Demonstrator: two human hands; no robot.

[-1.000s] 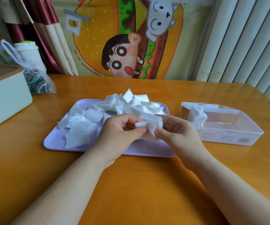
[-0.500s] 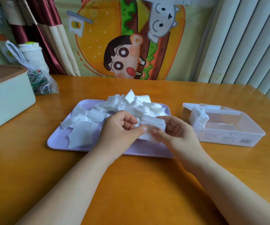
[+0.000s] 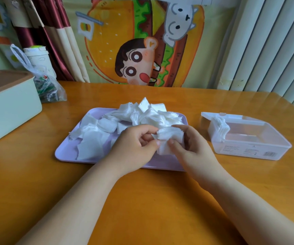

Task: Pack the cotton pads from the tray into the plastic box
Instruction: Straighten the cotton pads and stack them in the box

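The cotton pads are thin white squares with soft, frayed edges. Most lie in a loose, jumbled pile (image 3: 142, 114) on the lilac tray (image 3: 66, 152), and a few stand on edge at the left end of the clear plastic box (image 3: 248, 151), which sits to the tray's right. A small bundle of pads (image 3: 171, 136) is held above the tray's near edge. The left hand (image 3: 135, 147) pinches its left side and the right hand (image 3: 193, 149) curls round its right side. Half a second earlier the bundle lay flatter on the right fingers, which were straighter; now it is bunched and gripped more tightly.
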